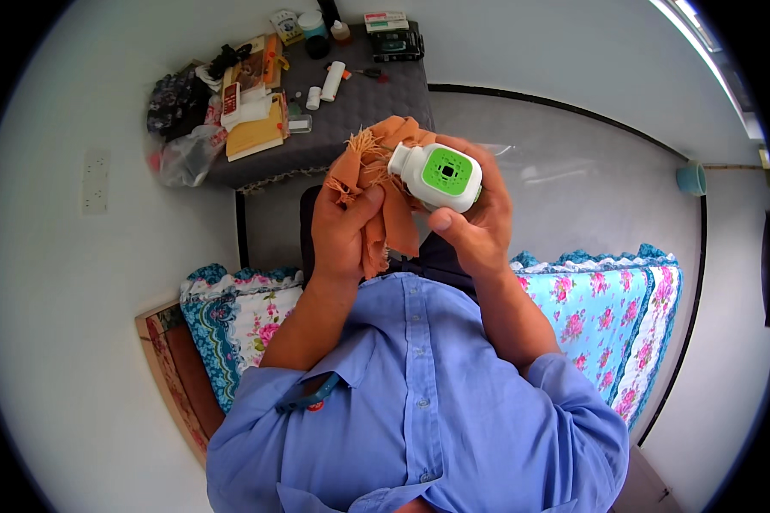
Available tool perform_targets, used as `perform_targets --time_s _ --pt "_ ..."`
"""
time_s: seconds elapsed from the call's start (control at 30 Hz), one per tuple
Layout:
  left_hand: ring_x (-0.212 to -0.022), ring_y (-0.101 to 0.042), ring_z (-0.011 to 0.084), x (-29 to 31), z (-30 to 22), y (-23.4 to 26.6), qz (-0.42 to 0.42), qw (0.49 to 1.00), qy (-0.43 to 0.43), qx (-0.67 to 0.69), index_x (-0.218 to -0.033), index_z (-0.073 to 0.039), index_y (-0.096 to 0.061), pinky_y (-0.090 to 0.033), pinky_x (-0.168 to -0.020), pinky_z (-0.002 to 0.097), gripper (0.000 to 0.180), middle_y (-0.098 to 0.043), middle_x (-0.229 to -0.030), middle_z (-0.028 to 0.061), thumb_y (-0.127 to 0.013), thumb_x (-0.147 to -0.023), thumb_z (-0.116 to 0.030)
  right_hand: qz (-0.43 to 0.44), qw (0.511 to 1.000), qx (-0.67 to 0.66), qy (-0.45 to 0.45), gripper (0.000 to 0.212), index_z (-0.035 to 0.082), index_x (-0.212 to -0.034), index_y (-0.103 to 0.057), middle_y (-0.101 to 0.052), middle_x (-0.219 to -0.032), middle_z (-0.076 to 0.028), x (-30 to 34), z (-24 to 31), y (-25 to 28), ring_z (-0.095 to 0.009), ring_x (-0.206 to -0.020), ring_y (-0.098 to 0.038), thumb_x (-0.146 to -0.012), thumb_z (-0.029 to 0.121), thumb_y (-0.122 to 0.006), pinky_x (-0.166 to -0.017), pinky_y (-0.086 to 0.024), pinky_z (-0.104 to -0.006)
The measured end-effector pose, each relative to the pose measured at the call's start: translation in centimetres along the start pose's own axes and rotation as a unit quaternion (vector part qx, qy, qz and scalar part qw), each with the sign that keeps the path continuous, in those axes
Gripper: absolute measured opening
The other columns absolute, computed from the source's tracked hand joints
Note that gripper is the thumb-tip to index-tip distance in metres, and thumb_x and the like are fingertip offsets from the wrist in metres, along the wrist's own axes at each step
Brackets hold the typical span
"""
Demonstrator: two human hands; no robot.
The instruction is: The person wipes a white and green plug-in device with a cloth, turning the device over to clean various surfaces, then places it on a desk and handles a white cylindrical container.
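Held up in front of my chest is a small white rounded device (411, 173) with a short neck pointing left. Its bright green face panel carries small dark marks round a black square. My right hand (486, 205) grips it from the right, thumb on its near side and fingers behind. A crumpled orange cloth with frayed, fringed edges (395, 224) is bunched in my left hand (340, 227), its thumb pressed onto the folds. The cloth lies against the device's left side and runs up behind it. My left fingers are partly hidden by the cloth.
Beyond my hands stands a grey-covered table (359, 111) with a white bottle (334, 81), yellow envelopes (258, 137), a clear plastic bag (188, 158) and a black box (395, 43). Floral covers (590, 325) lie on both sides of me. A phone (312, 392) sits in my shirt pocket.
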State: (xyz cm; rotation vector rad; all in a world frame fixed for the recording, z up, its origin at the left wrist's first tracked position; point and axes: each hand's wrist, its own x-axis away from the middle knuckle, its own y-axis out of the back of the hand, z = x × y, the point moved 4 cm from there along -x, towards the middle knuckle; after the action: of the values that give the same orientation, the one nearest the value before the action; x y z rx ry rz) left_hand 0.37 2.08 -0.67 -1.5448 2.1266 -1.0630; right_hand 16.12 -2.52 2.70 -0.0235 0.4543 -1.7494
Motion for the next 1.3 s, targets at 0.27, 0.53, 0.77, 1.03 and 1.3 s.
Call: perform_targets --time_s 0.27,0.53,0.77,1.03,1.3 --pt "-0.108 -0.068 0.0199 -0.5 -0.2 0.1 0.023 0.999 -0.019 -0.024 -0.147 0.005 -0.044 -0.058 -0.092 0.0315 0.059 -0.065 -0.128 0.0167 -0.061 -0.090 0.007 -0.006 0.985 -0.091 -0.146 0.063 -0.004 -0.129 -0.056 -0.069 -0.113 -0.010 -0.6 -1.6 1.4 -0.015 -0.104 -0.066 -0.092 0.042 -0.079 -0.093 -0.053 -0.0297" --pt "-0.107 -0.068 0.0180 0.2 0.0 0.2 0.065 0.989 -0.023 -0.134 -0.145 0.005 -0.045 -0.057 -0.093 0.0303 0.060 -0.066 -0.123 0.0147 -0.066 -0.090 0.005 -0.126 0.987 -0.059 -0.086 0.055 -0.003 -0.125 -0.055 -0.068 -0.113 -0.013 -0.7 -1.4 1.8 -0.015 -0.101 -0.067 -0.095 0.038 -0.076 -0.089 -0.054 -0.0290" --pt "-0.100 -0.070 0.0174 -0.6 -0.2 0.2 0.004 0.999 -0.015 -0.046 -0.142 0.005 -0.050 -0.059 -0.086 0.0291 0.051 -0.068 -0.119 0.0126 -0.066 -0.093 0.000 -0.018 0.970 0.213 0.113 0.068 -0.001 -0.130 -0.050 -0.064 -0.120 -0.014 0.0 -0.3 0.3 -0.022 -0.110 -0.067 -0.076 0.014 -0.090 -0.099 -0.053 -0.0351" --pt "-0.102 -0.066 0.0136 0.0 0.8 -0.9 0.041 0.991 -0.026 -0.124 -0.141 0.005 -0.050 -0.054 -0.090 0.0260 0.054 -0.067 -0.120 0.0103 -0.071 -0.093 -0.008 -0.156 0.937 0.295 0.107 0.066 -0.002 -0.134 -0.060 -0.066 -0.124 -0.018 -1.1 -0.5 1.4 -0.030 -0.111 -0.065 -0.077 0.015 -0.089 -0.096 -0.052 -0.0372" --pt "-0.103 -0.068 0.0152 -0.8 -1.2 -0.5 0.006 0.990 -0.060 -0.126 -0.141 0.006 -0.049 -0.056 -0.088 0.0275 0.050 -0.067 -0.122 0.0129 -0.065 -0.095 -0.003 0.013 0.943 0.284 0.172 0.058 0.000 -0.129 -0.058 -0.063 -0.123 -0.017 -1.5 0.7 1.4 -0.031 -0.110 -0.062 -0.082 0.022 -0.085 -0.097 -0.049 -0.0388"
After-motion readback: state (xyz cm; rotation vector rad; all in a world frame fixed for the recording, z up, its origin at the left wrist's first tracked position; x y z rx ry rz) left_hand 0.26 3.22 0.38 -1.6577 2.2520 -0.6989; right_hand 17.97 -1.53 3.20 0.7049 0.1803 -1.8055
